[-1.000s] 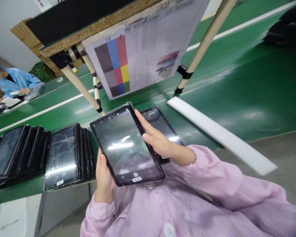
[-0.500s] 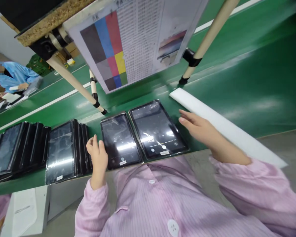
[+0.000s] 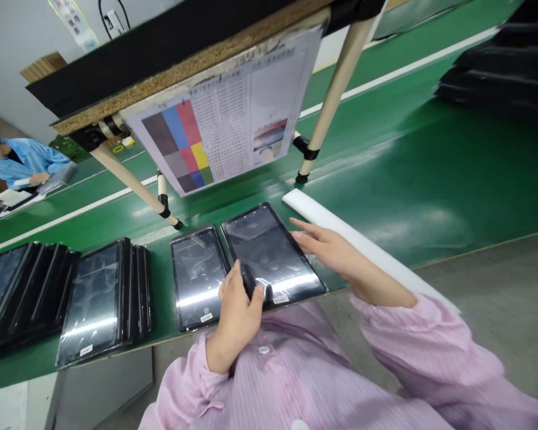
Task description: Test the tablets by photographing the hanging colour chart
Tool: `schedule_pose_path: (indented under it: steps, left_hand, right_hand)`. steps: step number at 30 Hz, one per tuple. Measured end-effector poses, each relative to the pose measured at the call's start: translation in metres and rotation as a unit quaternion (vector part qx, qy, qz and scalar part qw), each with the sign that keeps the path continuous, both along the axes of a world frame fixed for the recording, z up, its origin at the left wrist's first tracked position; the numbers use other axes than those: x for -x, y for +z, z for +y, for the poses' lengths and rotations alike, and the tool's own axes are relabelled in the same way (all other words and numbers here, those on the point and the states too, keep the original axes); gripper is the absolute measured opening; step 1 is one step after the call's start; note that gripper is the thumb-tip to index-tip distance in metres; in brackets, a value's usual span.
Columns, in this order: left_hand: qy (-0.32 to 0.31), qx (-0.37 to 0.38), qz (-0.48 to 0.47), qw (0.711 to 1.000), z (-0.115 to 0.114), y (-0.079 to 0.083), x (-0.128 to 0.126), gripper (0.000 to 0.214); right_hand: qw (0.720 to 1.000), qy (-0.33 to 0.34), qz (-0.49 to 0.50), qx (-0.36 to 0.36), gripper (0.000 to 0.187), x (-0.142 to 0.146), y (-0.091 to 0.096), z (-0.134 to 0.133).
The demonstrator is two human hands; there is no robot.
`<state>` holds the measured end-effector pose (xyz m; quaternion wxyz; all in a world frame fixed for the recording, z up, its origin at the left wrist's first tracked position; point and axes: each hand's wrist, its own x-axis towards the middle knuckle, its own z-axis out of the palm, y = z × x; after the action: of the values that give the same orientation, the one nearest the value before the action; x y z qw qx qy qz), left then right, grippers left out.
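Two black tablets lie side by side on the green belt in front of me. My left hand [image 3: 237, 310] is closed on the near left corner of the right tablet [image 3: 269, 248], with the thumb and fingertips over its edge. Stretched out with fingers apart, my right hand [image 3: 329, 249] rests at that tablet's right edge. The left tablet [image 3: 196, 272] lies flat and untouched, close beside my left hand. Both screens are dark and reflect the ceiling lights.
Several bagged tablets stand in leaning stacks [image 3: 101, 298] on the belt to my left. A white foam strip [image 3: 376, 254] lies to the right. A colour chart sheet [image 3: 224, 137] hangs from a shelf on posts [image 3: 327, 101]. A person in blue [image 3: 29, 161] works far left.
One second ago I held a tablet up in both hands. It was laid on the belt to the left of the other; my left hand then moved across to the right tablet's corner.
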<state>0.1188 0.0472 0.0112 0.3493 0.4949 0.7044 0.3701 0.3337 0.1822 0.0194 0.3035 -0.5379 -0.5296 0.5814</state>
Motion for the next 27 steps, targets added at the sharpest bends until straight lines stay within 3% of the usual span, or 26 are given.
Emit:
schedule_pose_path:
  steps: [3,7,9,13,15,17,21,27]
  left_hand:
    - [0.064,-0.005,-0.157,0.986,0.002,0.0,0.0,0.069]
    - [0.114,-0.028,-0.27,0.956,0.008,0.012,-0.005,0.065]
    - [0.124,-0.049,-0.249,0.959,0.006,0.021,-0.004,0.063]
    - [0.142,-0.138,-0.19,0.962,-0.006,0.037,0.005,0.069]
    - [0.136,-0.202,-0.164,0.956,-0.01,0.043,0.01,0.075]
    - [0.118,-0.261,-0.112,0.952,-0.012,0.048,0.014,0.078]
    - [0.1,-0.323,0.021,0.941,-0.013,0.049,0.016,0.094]
    - [0.127,-0.282,0.144,0.94,-0.015,0.045,0.013,0.12]
  right_hand:
    - [0.997,-0.042,0.061,0.004,0.077,0.004,0.016,0.004]
    - [0.988,0.03,0.147,0.044,0.076,0.02,0.012,-0.005]
    - [0.986,0.047,0.159,-0.002,0.086,0.027,0.004,-0.015]
    - [0.966,0.024,0.121,-0.228,0.117,0.033,0.007,-0.037]
    - [0.942,0.039,0.092,-0.319,0.116,0.036,0.019,-0.041]
    - [0.925,0.061,0.09,-0.365,0.106,0.042,0.034,-0.041]
    - [0.913,0.068,0.172,-0.363,0.087,0.06,0.053,-0.032]
    - [0.933,0.093,0.264,-0.228,0.075,0.075,0.059,-0.021]
